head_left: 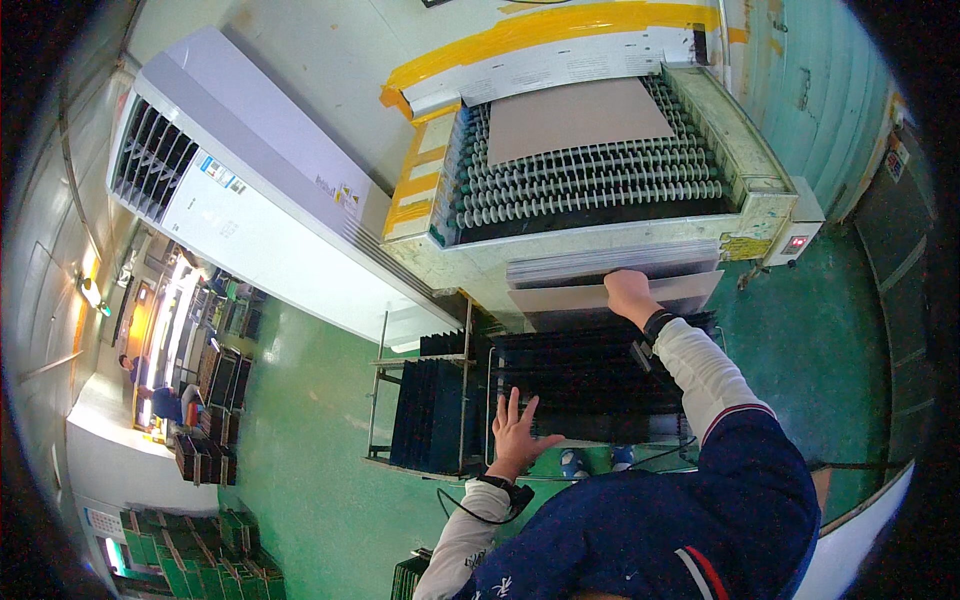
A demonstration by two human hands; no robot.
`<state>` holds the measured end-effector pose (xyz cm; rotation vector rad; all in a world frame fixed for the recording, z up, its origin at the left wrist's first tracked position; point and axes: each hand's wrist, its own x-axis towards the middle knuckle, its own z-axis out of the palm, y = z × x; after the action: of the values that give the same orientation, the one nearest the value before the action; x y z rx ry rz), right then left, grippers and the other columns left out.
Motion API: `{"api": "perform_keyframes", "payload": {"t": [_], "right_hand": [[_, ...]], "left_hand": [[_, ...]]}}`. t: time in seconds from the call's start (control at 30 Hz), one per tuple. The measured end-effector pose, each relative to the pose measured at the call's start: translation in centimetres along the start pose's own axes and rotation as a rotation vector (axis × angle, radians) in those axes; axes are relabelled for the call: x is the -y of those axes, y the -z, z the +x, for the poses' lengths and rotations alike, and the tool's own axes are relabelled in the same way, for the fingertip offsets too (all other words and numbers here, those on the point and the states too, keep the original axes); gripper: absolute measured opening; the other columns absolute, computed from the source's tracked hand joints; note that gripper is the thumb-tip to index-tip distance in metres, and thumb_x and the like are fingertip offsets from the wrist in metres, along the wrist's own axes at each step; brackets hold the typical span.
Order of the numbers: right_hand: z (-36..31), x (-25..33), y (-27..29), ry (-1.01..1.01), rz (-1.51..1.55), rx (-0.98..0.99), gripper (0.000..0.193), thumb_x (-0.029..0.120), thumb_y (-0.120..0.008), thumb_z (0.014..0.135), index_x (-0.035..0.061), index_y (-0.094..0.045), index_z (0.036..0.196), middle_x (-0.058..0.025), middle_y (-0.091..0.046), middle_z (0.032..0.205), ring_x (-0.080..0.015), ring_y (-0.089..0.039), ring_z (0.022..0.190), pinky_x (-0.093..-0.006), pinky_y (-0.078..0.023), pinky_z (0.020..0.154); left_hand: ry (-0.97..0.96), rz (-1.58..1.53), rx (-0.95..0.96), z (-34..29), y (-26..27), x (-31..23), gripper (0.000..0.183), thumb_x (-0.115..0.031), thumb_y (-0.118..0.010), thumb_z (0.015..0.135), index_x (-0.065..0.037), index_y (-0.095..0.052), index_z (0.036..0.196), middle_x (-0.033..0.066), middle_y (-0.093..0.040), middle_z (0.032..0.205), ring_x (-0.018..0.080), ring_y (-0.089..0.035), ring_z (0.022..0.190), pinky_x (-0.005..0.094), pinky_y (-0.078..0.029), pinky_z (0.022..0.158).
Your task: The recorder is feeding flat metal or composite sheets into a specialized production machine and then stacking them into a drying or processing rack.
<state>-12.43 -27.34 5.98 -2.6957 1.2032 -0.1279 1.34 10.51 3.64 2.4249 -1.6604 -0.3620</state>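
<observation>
My right hand [630, 297], stretched forward, is closed at the upper edge of a thin beige-grey panel [560, 303]; the fingertips are hidden. The panel stands in front of a row of pale upright panels [610, 262]. Spread fingers and an apart thumb show on my left hand [515, 437], which holds nothing. It is over the near left part of a wire rack [490, 385] filled with dark upright panels [590, 365]. Beyond the panels, a flat beige-grey panel [580, 120] lies on the rollers [590, 195] of a conveyor machine.
To the left stands another metal rack [375, 425] of dark panels. A tall white air conditioner [270, 210] is beside the machine. A control box [797, 243] with a red light sits at the machine's right corner. More racks [205, 550] and people are farther left.
</observation>
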Motion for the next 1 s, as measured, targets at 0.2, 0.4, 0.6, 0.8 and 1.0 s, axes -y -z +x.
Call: {"api": "perform_keyframes", "payload": {"t": [0.2, 0.4, 0.6, 0.8, 1.0], "right_hand": [[0.09, -0.05, -0.29, -0.005, -0.003, -0.007, 0.016, 0.012, -0.069, 0.080, 0.0040, -0.079, 0.089, -0.0209, -0.076, 0.095, -0.0388, -0.074, 0.095, -0.0500, -0.058, 0.082], [-0.01, 0.17, 0.09, -0.021, -0.002, 0.016, 0.016, 0.012, -0.069, 0.079, 0.0044, -0.079, 0.090, -0.0206, -0.076, 0.096, -0.0384, -0.074, 0.097, -0.0502, -0.058, 0.083], [0.10, 0.10, 0.07, -0.026, -0.003, 0.027, 0.017, 0.013, -0.069, 0.080, 0.0043, -0.079, 0.090, -0.0206, -0.076, 0.097, -0.0384, -0.074, 0.097, -0.0503, -0.058, 0.083], [0.01, 0.13, 0.05, -0.023, -0.006, 0.015, 0.017, 0.013, -0.069, 0.080, 0.0045, -0.079, 0.091, -0.0200, -0.076, 0.097, -0.0383, -0.074, 0.097, -0.0498, -0.059, 0.083], [-0.26, 0.10, 0.17, 0.023, -0.022, -0.025, 0.016, 0.013, -0.069, 0.079, 0.0055, -0.079, 0.090, -0.0190, -0.076, 0.095, -0.0375, -0.074, 0.095, -0.0496, -0.058, 0.082]], "left_hand": [[0.006, 0.013, 0.010, 0.04, -0.09, 0.03, 0.108, -0.076, -0.078, 0.070, -0.020, -0.047, 0.157, 0.0180, -0.015, 0.173, 0.0475, -0.014, 0.156, 0.0590, -0.022, 0.122], [0.002, 0.004, 0.010, 0.01, 0.12, -0.04, 0.108, -0.076, -0.079, 0.070, -0.019, -0.047, 0.157, 0.0177, -0.014, 0.173, 0.0480, -0.014, 0.156, 0.0592, -0.022, 0.122], [0.003, -0.001, 0.013, 0.06, -0.03, 0.04, 0.109, -0.076, -0.079, 0.070, -0.019, -0.047, 0.157, 0.0179, -0.015, 0.173, 0.0485, -0.014, 0.156, 0.0597, -0.022, 0.122], [0.001, -0.016, 0.001, 0.07, -0.28, 0.21, 0.109, -0.076, -0.079, 0.069, -0.019, -0.048, 0.156, 0.0181, -0.016, 0.172, 0.0490, -0.014, 0.156, 0.0605, -0.022, 0.122], [0.009, -0.005, -0.006, -0.10, 0.06, -0.13, 0.107, -0.076, -0.080, 0.068, -0.021, -0.049, 0.155, 0.0180, -0.016, 0.172, 0.0488, -0.015, 0.156, 0.0613, -0.024, 0.120]]}}
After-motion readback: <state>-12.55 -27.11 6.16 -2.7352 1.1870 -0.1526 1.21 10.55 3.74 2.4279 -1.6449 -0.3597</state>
